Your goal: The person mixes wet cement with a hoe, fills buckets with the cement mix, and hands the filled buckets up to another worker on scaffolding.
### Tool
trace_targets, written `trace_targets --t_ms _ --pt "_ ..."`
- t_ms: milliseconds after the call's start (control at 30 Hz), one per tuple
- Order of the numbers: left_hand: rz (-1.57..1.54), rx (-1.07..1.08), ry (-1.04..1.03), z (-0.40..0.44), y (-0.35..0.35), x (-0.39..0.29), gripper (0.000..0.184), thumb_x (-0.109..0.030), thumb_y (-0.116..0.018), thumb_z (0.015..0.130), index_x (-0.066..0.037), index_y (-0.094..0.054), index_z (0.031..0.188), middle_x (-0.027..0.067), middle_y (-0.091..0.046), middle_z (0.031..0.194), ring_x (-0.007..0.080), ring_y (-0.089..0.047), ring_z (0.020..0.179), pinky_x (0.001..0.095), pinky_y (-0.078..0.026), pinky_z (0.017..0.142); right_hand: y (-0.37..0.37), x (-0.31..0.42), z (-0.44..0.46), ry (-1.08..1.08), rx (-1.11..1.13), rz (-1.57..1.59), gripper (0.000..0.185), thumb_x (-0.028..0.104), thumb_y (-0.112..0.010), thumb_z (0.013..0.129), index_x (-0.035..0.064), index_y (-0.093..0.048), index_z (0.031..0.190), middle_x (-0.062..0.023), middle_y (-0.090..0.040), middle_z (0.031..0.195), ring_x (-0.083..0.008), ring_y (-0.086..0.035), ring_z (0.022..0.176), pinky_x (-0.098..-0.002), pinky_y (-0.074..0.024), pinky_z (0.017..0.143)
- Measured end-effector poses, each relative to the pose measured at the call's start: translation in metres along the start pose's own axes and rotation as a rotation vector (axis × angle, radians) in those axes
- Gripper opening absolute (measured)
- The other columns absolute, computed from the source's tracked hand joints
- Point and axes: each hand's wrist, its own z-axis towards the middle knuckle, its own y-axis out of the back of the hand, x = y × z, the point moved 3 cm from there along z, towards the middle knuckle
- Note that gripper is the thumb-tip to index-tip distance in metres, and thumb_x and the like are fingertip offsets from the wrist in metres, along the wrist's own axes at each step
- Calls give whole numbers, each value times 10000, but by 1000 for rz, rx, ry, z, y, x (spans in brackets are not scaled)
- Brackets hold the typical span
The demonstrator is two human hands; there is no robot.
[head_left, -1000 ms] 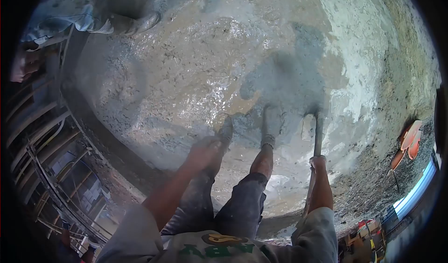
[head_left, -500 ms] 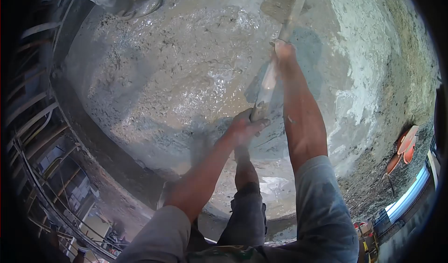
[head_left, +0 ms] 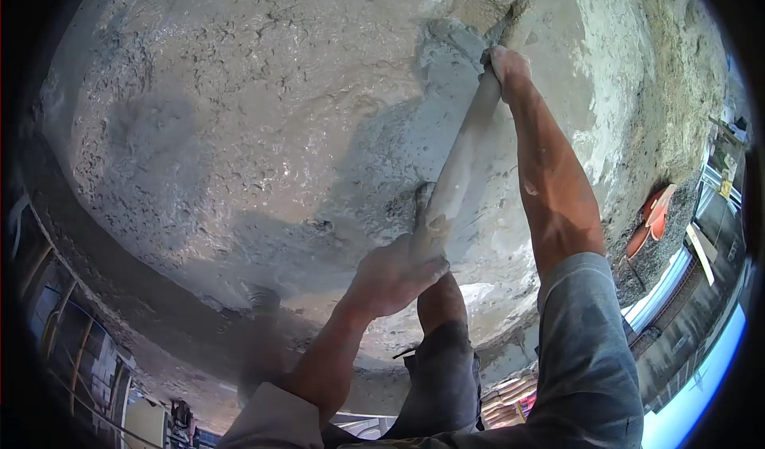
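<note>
My left hand point(head_left: 398, 278) is wrapped round the near end of a long, mud-coated shovel handle point(head_left: 460, 162). Far forward, my right hand point(head_left: 508, 65) grips the same handle close to its head. Just beyond that hand, a lump of grey-brown wet mortar point(head_left: 483, 9) appears to lie on the shovel's head, whose blade is largely hidden. Wet grey concrete mix point(head_left: 239, 122) spreads below the shovel and across the left, with a rough, pitted, shiny surface. One of my legs point(head_left: 442, 305) stands in the mix beneath the handle.
A low, dark curb point(head_left: 143, 274) curves along the left edge of the mix. Dry, pale cement point(head_left: 610, 74) streaks the right side. An orange object point(head_left: 657, 214) lies on gravelly ground at the right. Scaffold-like bars point(head_left: 80, 345) show at the lower left.
The view has swung, and another person's boot at the upper left is out of sight. My left hand sits lower in view; my right hand has moved up the handle, nearer the shovel's head.
</note>
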Motion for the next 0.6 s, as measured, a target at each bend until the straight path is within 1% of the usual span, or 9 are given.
trace_targets --t_ms 100,133,200,233,267,367,467,567,600 --pt "47 17 12 -78 15 34 425 -319 -654 761 28 -549 982 189 -595 829 290 -601 699 372 -458 600 -50 2 -76 -252 -66 412 167 160 -513 718 21 -604 734 -116 -594 673 -215 -599 597 -331 -478 583" --pt "54 6 36 -102 24 44 425 -323 -655 759 29 -549 970 186 -596 816 294 -599 683 377 -457 590 -84 -13 -79 9 -162 240 165 150 -511 716 10 -598 722 -130 -589 665 -229 -594 578 -347 -480 561" --pt "25 68 232 -148 52 56 466 -387 -640 753 2 -543 990 180 -588 721 345 -586 663 416 -448 600 -116 5 -125 -47 -146 337 168 134 -506 711 -16 -582 709 -161 -577 649 -261 -586 545 -379 -478 517" --pt "14 87 332 -175 70 64 487 -419 -632 750 -11 -541 999 177 -583 674 371 -580 653 435 -444 605 -123 43 -175 -354 -30 623 173 128 -502 708 -30 -572 708 -177 -571 642 -280 -582 532 -397 -475 495" --pt "272 64 235 -202 84 79 401 -323 -687 716 9 -552 897 190 -595 709 322 -603 656 393 -449 564 -166 24 -178 -235 -21 460 169 119 -507 695 -39 -566 711 -181 -566 633 -292 -580 531 -405 -471 488" --pt "362 60 187 -275 133 129 407 -292 -691 709 18 -551 932 187 -606 750 316 -612 683 377 -461 607 -236 38 -263 -551 -36 635 373 226 -507 694 -109 -612 819 -264 -609 899 -352 -598 896 -360 -468 764" --pt "305 87 203 -329 176 160 411 -248 -690 705 31 -549 971 167 -617 777 290 -612 680 358 -468 652 -292 62 -299 -540 -105 553 446 248 -516 692 -142 -568 902 -296 -577 973 -351 -578 943 -343 -447 832" --pt "189 -51 144 -370 205 158 404 -197 -697 681 33 -559 983 130 -616 742 252 -589 659 349 -464 676 -315 125 -336 -467 -275 405 357 191 -572 661 -119 -573 838 -247 -607 820 -355 -616 772 -405 -495 658" --pt "157 -65 260 -393 209 152 393 -186 -697 673 29 -564 973 116 -610 719 232 -577 647 342 -464 660 -322 143 -365 -469 -218 434 372 205 -579 656 -118 -580 839 -259 -605 840 -357 -613 808 -399 -487 700"
